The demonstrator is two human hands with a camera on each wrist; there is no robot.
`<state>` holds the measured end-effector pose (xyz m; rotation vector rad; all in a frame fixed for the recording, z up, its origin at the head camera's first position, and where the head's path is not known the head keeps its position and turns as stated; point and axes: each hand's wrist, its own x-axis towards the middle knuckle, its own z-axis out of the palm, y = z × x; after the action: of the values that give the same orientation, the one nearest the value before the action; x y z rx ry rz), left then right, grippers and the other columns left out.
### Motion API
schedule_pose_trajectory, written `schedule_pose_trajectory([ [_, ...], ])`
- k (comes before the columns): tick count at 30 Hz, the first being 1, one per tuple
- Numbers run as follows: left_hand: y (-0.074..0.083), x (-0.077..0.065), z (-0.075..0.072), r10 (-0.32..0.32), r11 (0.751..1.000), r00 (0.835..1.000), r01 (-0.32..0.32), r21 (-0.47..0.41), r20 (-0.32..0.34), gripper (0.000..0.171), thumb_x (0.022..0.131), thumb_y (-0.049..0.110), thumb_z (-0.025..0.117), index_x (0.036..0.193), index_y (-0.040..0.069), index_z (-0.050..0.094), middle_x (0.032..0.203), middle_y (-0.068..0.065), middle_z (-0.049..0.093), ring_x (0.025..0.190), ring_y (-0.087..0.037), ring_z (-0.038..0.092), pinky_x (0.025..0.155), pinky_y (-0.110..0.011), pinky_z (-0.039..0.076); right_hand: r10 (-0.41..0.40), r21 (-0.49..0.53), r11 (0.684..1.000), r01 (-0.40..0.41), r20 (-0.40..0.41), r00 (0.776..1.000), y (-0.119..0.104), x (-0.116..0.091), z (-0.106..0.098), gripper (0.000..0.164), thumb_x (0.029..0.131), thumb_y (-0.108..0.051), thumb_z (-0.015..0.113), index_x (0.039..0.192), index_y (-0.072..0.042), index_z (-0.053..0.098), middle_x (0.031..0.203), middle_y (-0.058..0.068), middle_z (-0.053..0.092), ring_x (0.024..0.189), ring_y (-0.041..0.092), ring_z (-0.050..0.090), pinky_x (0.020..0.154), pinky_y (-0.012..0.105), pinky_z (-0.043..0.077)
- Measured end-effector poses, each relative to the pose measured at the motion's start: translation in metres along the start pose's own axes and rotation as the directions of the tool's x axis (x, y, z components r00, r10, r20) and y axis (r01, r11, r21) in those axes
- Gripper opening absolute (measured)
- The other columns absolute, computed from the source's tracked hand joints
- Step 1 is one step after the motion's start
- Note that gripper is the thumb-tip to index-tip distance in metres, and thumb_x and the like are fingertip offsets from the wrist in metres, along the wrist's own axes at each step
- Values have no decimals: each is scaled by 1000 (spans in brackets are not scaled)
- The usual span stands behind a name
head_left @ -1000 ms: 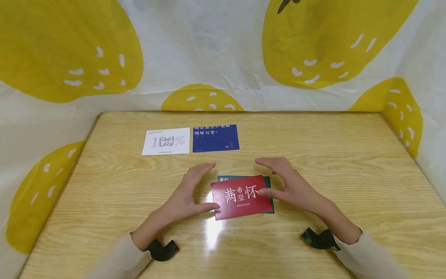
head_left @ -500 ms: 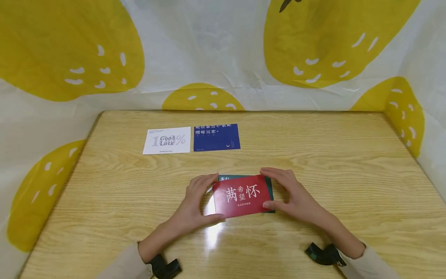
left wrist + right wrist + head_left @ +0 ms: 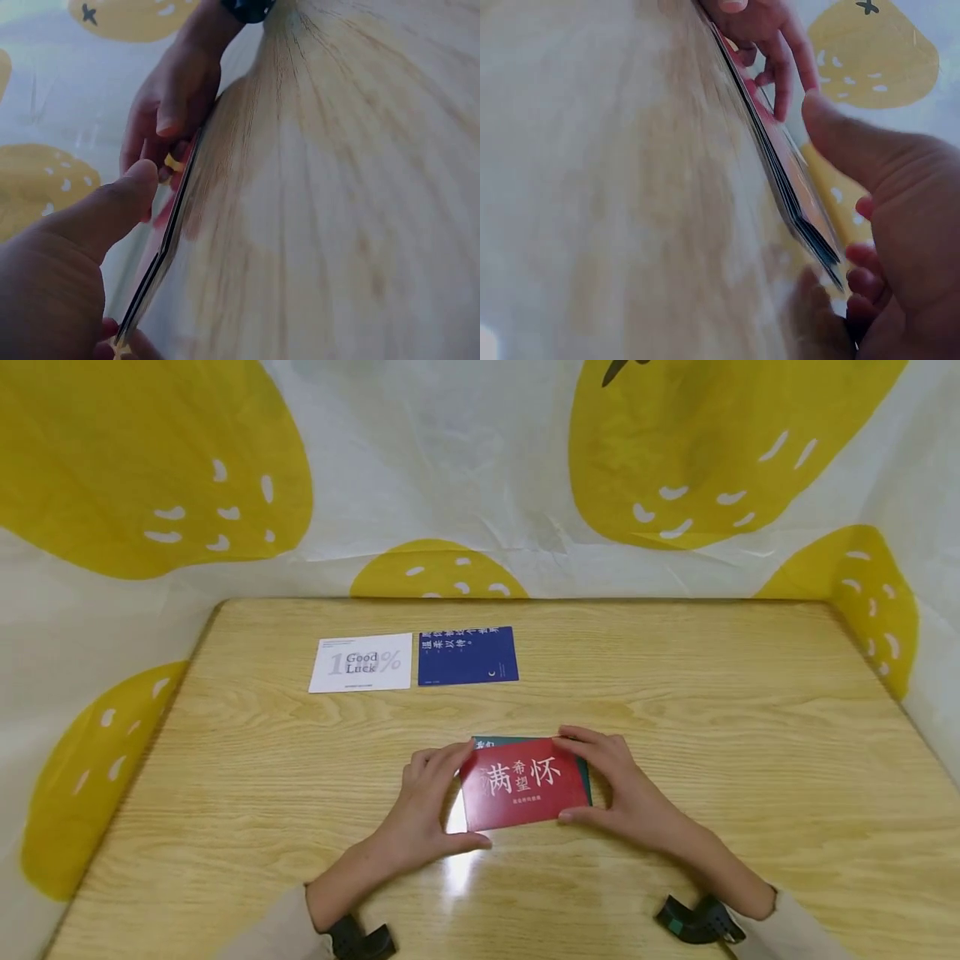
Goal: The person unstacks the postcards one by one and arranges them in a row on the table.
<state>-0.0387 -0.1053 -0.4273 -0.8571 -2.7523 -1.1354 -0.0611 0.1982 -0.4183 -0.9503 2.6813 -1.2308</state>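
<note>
The right hand (image 3: 633, 799), wide, has shifted its thumb to the near edge of the red card (image 3: 525, 789); the left hand (image 3: 415, 814) spans wide too, both ends now framed.

Teal card (image 3: 501, 741) mostly hidden

Light wood-grain bench (image 3: 750, 718), bright glare patch (image 3: 459, 872) front of middle, carries a white "Good Luck" card (image 3: 361, 665) and a blue card (image 3: 468, 660) side by side, narrow gap, toward back left, plus, nearer front, a red card (image 3: 525, 789) skewed atop a teal card (image 3: 483, 742), mostly covering it.
</note>
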Motion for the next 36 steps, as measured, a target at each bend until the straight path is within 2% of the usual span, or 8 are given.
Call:
schedule_pose_trajectory([
  [6, -2, -1, 0, 58, 995, 998, -59, 80, 10, 112, 62, 55, 83, 148, 8, 30, 146, -8, 35, 118, -26, 34, 93, -48, 31, 48, -69, 996, -48, 4, 999, -4, -1, 7, 80, 74, -39, 82, 142, -18, 46, 148, 1, 37, 119, 16, 32, 89, 32, 39],
  [13, -3, -3, 3, 79, 990, 997, -77, 114, -18, 106, 66, 49, 83, 148, 7, 30, 144, -8, 37, 116, -26, 35, 92, -46, 31, 20, -98, 995, -22, -25, 999, -5, -2, 9, 78, 74, -35, 83, 141, -15, 48, 146, 4, 38, 112, 15, 34, 83, 31, 39],
  [20, -5, -2, 3, 98, 988, 995, -95, 120, -20, 105, 67, 48, 83, 148, 7, 29, 145, -8, 36, 116, -26, 35, 93, -46, 31, 22, -121, 992, -22, -2, 1000, -5, -2, 8, 82, 73, -40, 82, 142, -17, 46, 148, 6, 34, 116, 18, 33, 84, 37, 40],
  [27, -6, -2, 3, 107, 989, 994, -103, 107, -29, 104, 68, 46, 83, 147, 7, 30, 143, -8, 37, 117, -26, 35, 94, -45, 30, 23, -114, 993, -21, 19, 1000, -4, -1, 7, 87, 69, -41, 85, 144, -19, 44, 150, 7, 31, 120, 19, 30, 85, 37, 42],
  [36, -6, -2, 3, 128, 988, 991, -124, 90, -41, 102, 67, 43, 85, 146, 7, 32, 143, -8, 37, 116, -25, 35, 95, -43, 30, -3, -131, 991, 1, -15, 1000, -3, -2, 8, 84, 72, -39, 83, 143, -19, 45, 146, 6, 35, 115, 18, 32, 82, 37, 41],
])
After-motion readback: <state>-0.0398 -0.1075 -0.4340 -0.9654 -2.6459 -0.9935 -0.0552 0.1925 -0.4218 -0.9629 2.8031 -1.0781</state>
